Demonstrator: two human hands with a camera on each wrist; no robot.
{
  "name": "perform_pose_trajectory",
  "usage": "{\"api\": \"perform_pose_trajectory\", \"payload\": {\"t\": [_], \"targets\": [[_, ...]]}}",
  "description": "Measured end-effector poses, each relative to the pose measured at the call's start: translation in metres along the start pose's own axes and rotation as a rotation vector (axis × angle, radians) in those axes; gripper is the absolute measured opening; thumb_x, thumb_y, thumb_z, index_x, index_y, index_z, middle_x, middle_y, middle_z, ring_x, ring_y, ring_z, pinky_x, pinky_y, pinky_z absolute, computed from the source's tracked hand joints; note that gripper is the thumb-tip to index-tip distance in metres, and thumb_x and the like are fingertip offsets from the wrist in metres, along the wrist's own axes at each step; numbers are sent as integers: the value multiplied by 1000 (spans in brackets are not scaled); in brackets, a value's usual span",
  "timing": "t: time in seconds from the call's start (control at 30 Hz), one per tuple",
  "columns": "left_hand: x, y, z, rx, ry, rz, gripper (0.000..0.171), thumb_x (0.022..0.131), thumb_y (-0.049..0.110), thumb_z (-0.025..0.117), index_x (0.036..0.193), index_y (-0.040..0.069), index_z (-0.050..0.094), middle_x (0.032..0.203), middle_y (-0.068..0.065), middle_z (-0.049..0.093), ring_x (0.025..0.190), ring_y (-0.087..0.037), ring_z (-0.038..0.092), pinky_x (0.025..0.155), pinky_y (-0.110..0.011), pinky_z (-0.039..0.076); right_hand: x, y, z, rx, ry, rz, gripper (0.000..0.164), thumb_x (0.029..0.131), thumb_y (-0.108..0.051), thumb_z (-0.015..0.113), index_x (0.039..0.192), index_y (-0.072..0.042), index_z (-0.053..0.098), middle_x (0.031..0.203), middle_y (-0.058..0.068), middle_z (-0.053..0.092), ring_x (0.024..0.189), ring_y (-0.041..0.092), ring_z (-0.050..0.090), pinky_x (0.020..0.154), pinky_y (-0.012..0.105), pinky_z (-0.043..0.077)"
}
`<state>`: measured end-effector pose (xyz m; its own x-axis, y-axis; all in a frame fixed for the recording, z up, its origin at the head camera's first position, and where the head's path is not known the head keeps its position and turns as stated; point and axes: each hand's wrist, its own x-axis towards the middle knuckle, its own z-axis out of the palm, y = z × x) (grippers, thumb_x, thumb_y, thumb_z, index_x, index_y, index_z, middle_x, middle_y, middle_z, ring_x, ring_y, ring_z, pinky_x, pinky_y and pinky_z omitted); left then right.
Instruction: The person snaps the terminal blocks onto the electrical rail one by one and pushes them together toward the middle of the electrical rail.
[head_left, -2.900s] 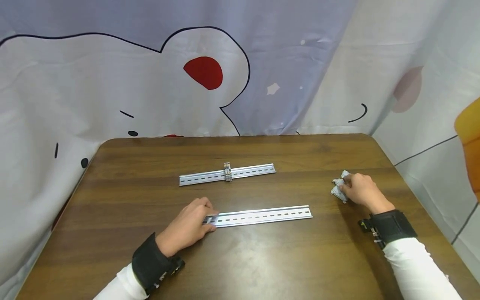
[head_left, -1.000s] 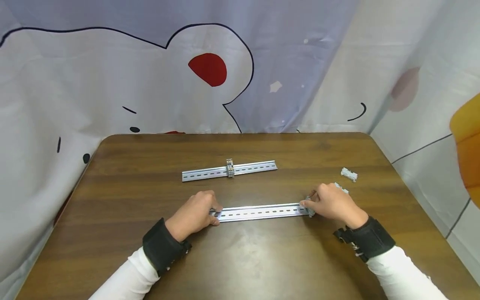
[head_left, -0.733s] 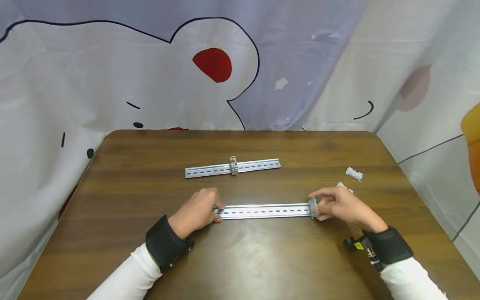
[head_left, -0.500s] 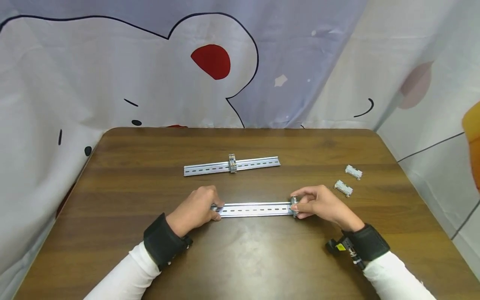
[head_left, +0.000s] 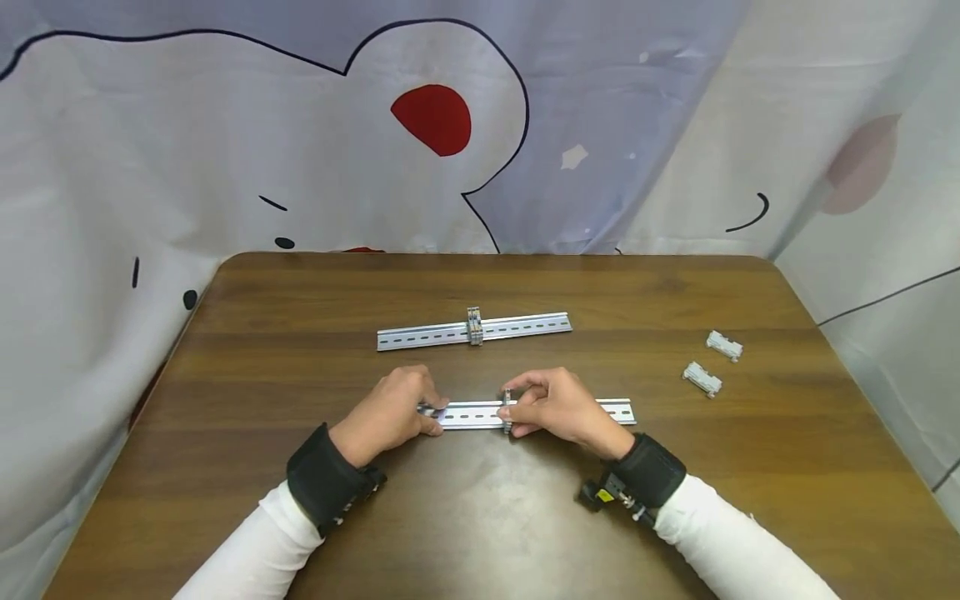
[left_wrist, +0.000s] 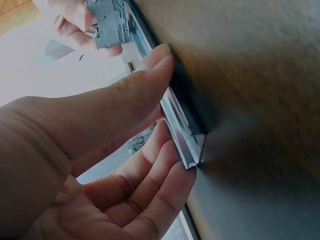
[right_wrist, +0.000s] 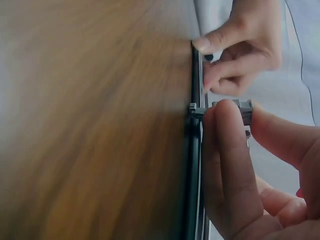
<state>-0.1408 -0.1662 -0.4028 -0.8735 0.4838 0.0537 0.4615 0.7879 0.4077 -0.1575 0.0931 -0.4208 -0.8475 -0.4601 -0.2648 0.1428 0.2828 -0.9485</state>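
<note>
The left hand (head_left: 390, 414) pinches the near metal rail's (head_left: 465, 413) left end, seemingly to steady it. Just right of those fingers, the right hand (head_left: 558, 408) pinches a small grey clip (head_left: 507, 410) — seated across the rail.

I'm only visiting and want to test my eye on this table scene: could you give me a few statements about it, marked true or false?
1. The right hand pinches a grey clip on the near rail. True.
2. The left hand lies flat on the table, away from any rail. False: it holds the near rail's left end.
3. The far rail carries a clip near its middle. True.
4. Four loose clips lie at the right. False: two do, one behind the other.
5. The two rails touch. False: bare wood lies between them.
</note>
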Motion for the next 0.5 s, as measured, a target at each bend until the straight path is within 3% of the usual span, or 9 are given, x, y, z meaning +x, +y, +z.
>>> {"api": "perform_pose_trajectory", "payload": {"t": [0.1,0.2,0.33,0.4,0.5], "targets": [[1,1,1,-11,-9,-4,34,68,15,89,100,5,80,89,-9,69,84,-25,66,70,-36,52,-1,-3,5,-70,37,-18,45,82,-11,78,122,4,64,84,26,75,61,19,75,63,38,61],[1,1,1,-16,1,-8,33,68,14,89,99,4,80,89,-9,70,86,-26,67,72,-37,53,-2,-4,4,-118,23,-50,46,85,-15,76,125,3,62,85,27,75,61,21,75,62,39,61],[-1,0,-1,-30,7,-27,32,69,13,89,98,4,80,89,-9,70,87,-27,67,75,-39,54,-7,-4,-9,-187,36,-105,49,90,-18,71,131,3,57,86,29,73,61,27,73,58,39,61],[-2,0,-1,-30,5,-29,33,69,13,89,99,4,80,90,-9,70,88,-27,67,76,-39,54,-13,-1,-26,-321,122,-166,44,91,-17,71,129,3,59,87,25,75,61,27,73,55,36,60],[-3,0,0,-34,-1,-33,33,69,13,89,100,4,80,90,-10,70,88,-27,67,76,-39,54,-26,8,-62,-621,338,-258,35,88,-11,73,118,5,66,88,21,76,67,26,72,58,34,58]]}}
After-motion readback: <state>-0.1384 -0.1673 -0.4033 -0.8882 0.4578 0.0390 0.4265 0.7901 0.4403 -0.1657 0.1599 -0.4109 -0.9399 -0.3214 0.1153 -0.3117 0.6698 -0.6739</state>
